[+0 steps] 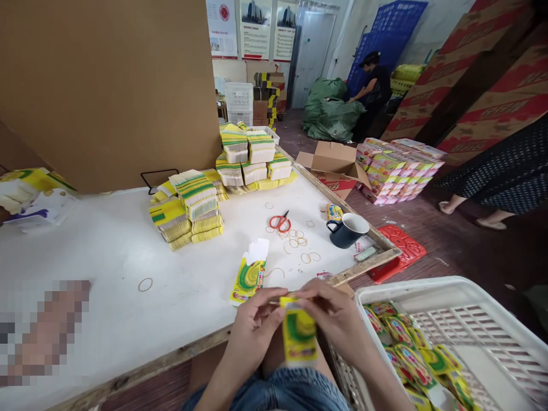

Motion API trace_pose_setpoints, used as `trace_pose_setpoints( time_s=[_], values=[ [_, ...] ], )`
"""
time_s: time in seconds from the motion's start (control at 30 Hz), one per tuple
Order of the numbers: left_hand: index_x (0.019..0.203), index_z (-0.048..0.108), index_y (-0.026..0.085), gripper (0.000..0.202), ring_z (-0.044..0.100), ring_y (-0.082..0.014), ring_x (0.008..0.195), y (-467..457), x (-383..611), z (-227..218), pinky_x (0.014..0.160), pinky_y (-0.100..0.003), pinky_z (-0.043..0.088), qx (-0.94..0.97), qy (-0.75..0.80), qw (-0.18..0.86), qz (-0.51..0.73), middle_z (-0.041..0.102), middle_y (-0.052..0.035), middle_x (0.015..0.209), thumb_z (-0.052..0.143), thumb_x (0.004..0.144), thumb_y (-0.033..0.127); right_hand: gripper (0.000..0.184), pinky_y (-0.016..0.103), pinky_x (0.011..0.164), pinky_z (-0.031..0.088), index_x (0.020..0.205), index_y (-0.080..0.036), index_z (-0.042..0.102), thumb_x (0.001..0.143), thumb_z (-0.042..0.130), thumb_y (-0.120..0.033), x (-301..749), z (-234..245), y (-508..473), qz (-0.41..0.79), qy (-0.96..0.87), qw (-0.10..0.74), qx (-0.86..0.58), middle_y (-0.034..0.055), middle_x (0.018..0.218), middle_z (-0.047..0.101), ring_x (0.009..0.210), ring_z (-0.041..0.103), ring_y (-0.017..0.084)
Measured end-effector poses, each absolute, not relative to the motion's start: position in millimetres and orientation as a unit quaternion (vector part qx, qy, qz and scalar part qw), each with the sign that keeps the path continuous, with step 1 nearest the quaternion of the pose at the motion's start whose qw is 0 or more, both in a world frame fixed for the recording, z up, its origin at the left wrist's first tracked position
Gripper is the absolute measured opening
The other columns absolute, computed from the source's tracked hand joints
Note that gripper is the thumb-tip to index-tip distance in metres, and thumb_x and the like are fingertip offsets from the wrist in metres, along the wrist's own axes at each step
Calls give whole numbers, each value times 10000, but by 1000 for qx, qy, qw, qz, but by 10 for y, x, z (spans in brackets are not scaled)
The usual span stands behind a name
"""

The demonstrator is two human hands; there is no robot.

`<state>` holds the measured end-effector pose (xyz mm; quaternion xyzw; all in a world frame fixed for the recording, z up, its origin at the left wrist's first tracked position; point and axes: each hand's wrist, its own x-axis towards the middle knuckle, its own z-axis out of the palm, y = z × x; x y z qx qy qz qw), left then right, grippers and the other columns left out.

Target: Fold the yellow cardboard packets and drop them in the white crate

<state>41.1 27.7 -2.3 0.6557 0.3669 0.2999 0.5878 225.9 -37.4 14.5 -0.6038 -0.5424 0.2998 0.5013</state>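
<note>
A small yellow-green printed carton (299,337) is held upright over my lap, just off the table's front edge. My left hand (262,322) pinches its upper left side, and my right hand (327,311) grips its upper right edge. Both sets of fingers meet along the carton's top. On the table close to my left hand lies another yellow-green carton (249,274) with its white flap sticking out. To my right, a white plastic basket (454,285) holds several packets (411,354) in matching colours.
On the white table (107,251) stand stacks of flat cartons (192,205), red-handled scissors (280,221), loose rubber bands (295,237) and a dark mug (347,230). A red stool (396,251) and an open cardboard box (331,162) are beyond. Another person's arm (49,331) rests at left, blurred.
</note>
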Motion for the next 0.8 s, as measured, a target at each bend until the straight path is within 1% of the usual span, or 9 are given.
trace_pose_setpoints(
  time_s=[0.07,0.13,0.23,0.37,0.43,0.5,0.63,0.7,0.8],
  values=[
    [1304,518,158,468,560,-276,1212,423,390,-112,1037,-405,431,677,421,523,303,605,-144,1312,553,877,348,233,350,616,440,825,-233,686,866,581,-437,2665,294,-579,157,-543,426,-706,73,798,665,702,587,237],
    [1376,424,109,621,374,-330,1354,601,325,-235,1141,-487,246,692,492,433,303,458,-194,1434,622,820,305,327,408,652,435,806,-237,677,839,542,-533,3082,419,-794,14,-506,338,-794,95,812,664,715,583,280],
    [1265,517,94,571,379,-407,1292,794,249,-408,1076,-577,257,707,561,339,265,527,-208,1316,692,734,213,416,469,738,441,887,-228,677,821,502,-599,3396,467,-979,-82,-504,278,-813,125,867,654,823,588,332],
    [1159,581,130,419,469,-390,1155,794,274,-492,963,-538,365,731,586,262,232,607,-162,1176,679,757,194,307,354,623,481,978,-228,664,855,559,-489,2997,239,-745,53,-517,334,-786,78,902,660,686,591,229],
    [1179,567,141,405,474,-374,1143,736,305,-482,945,-511,377,740,587,232,231,606,-153,1186,655,787,197,194,338,646,495,969,-221,656,893,550,-366,2603,77,-470,121,-541,377,-742,68,911,666,689,593,209],
    [1192,557,150,390,473,-358,1146,681,325,-465,948,-494,374,748,584,209,237,600,-143,1207,628,809,182,137,357,739,508,961,-216,643,909,519,-234,2220,-71,-166,172,-588,413,-674,76,969,678,821,612,225],
    [1173,563,139,376,477,-357,1123,623,329,-457,930,-495,378,748,580,190,261,603,-149,1181,575,799,102,339,440,989,436,1106,-223,623,816,548,-64,1729,-307,324,198,-634,421,-618,72,1192,656,1122,552,262],
    [1132,581,128,366,489,-359,1091,618,325,-473,911,-496,388,744,574,198,280,617,-155,1125,542,775,54,427,473,1004,423,1143,-209,606,765,553,-18,1626,-397,450,204,-637,422,-612,85,1197,653,1122,554,281],
    [1108,581,137,353,540,-331,1035,627,313,-519,897,-465,417,732,556,238,313,647,-139,1064,513,773,51,411,449,910,488,1118,-201,595,755,543,-15,1559,-489,500,214,-626,431,-613,86,1064,674,1012,601,276]
  ],
)
